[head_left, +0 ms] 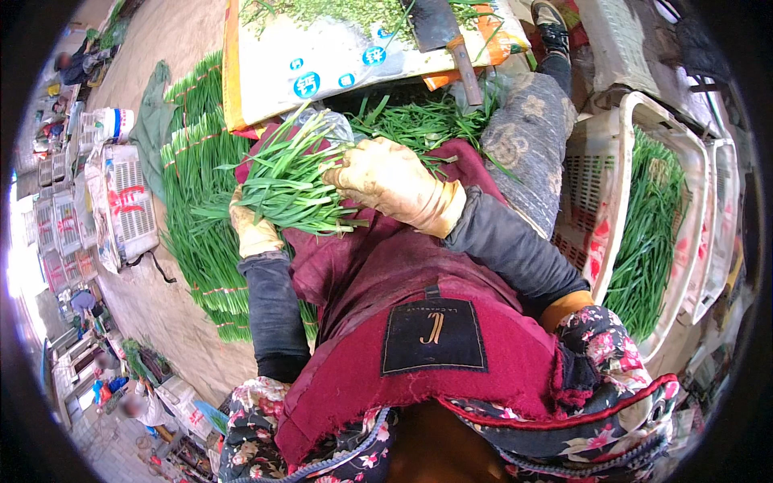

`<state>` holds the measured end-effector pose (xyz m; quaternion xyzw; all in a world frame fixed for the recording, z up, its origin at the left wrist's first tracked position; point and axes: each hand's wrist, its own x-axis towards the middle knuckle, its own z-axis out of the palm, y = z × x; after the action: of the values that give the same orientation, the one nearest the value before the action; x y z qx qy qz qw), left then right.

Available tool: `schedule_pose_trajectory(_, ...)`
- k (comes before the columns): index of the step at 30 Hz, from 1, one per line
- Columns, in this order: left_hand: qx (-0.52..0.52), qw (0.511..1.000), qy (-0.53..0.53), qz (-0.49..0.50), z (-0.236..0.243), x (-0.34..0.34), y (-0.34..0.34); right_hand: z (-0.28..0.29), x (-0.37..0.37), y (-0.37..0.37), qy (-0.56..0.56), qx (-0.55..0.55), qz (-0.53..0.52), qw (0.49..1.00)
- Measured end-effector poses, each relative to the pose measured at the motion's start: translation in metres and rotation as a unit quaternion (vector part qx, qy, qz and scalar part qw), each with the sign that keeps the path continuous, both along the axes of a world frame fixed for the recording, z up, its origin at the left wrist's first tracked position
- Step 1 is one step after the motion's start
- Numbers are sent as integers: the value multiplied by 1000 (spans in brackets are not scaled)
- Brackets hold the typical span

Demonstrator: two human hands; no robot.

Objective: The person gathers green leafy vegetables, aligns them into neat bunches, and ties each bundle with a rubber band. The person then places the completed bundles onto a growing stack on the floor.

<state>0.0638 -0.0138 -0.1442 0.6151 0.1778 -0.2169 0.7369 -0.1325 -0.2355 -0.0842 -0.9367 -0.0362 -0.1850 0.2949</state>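
Note:
A loose bunch of green garlic chives (290,173) lies across my lap, its pale cut ends toward the right. My left hand (254,229), in a soiled cream glove, wraps round the leafy side from below; its fingers are partly hidden behind the leaves. At the stem ends my right hand (394,181), gloved alike, has its fingers curled in against the stalks. Beyond the right hand, more loose chives (427,121) lie by my knee. A cleaver (465,71) rests on the sack-covered board (266,80), its wooden handle jutting over the near edge.
Tied chive bundles (193,161) are stacked on the floor at left, beside a green cloth (153,121). A white plastic crate (620,201) with chives stands at right. Trimmings (338,12) litter the board. Crates (129,201) and other people are farther left.

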Motion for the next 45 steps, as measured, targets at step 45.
schedule_pose_trajectory(45, -40, 998, 28, -49, -48, 27, 43, -10, -15, 16, 45, 161, -120, 979)
